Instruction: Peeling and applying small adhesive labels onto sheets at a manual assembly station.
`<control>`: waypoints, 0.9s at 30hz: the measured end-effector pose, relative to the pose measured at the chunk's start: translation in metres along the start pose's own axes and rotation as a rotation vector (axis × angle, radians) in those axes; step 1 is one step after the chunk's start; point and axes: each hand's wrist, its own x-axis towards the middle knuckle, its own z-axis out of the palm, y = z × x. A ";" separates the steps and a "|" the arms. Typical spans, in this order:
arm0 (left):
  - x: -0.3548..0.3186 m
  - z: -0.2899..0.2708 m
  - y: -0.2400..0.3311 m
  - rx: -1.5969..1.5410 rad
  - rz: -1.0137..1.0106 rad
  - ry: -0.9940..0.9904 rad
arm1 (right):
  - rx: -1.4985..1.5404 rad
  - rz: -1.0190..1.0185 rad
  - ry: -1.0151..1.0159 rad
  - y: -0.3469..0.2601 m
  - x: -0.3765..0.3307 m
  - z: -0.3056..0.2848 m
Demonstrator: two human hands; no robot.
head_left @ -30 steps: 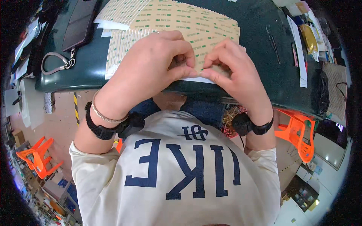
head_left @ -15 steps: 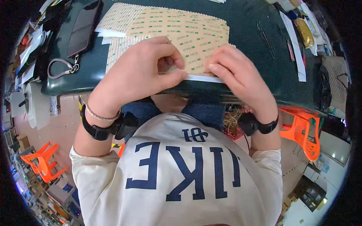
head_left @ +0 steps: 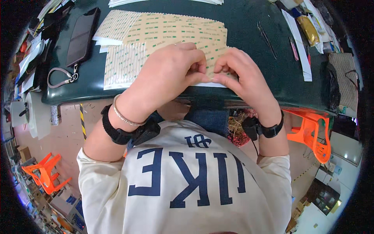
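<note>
A: A dark green tabletop is filled at its near edge by tan backing sheets, printed green and fanned in overlapping rows!
B: And how are they placed?
A: Lengthwise from left to right, spread mostly beyond and leftward of the fingertips. Neither hand is clearly nearer; the front edge is reached by both.
B: The hands, then?
A: The left hand is arched over the sheets, the right hand is set facing it. On each, thumb and curled forefinger are brought close, thumb tips almost meeting. Whether the edge is pinched cannot be told.
B: Farther out, a smartphone is seen left, slim tweezers right.
A: Much of the front sheet is hidden by the left hand.
</note>
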 end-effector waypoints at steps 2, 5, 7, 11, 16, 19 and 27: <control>0.001 0.001 0.001 0.015 -0.024 0.010 | 0.001 -0.012 -0.008 0.000 -0.002 0.002; 0.001 0.000 0.002 0.024 -0.020 0.015 | -0.029 -0.023 -0.008 0.003 -0.003 0.001; -0.003 -0.003 0.002 -0.002 -0.012 -0.005 | -0.080 -0.109 0.054 0.005 -0.003 0.002; -0.026 -0.023 -0.009 -0.138 0.116 0.025 | -0.040 -0.132 -0.004 0.001 -0.001 -0.011; -0.094 -0.019 -0.010 0.255 0.131 0.379 | -0.066 -0.056 -0.186 -0.021 0.022 -0.018; -0.115 -0.006 -0.018 0.505 0.233 0.343 | 0.012 -0.207 -0.181 -0.036 0.055 0.017; -0.124 -0.011 -0.037 0.539 0.278 0.325 | 0.087 -0.093 -0.389 -0.057 0.100 0.038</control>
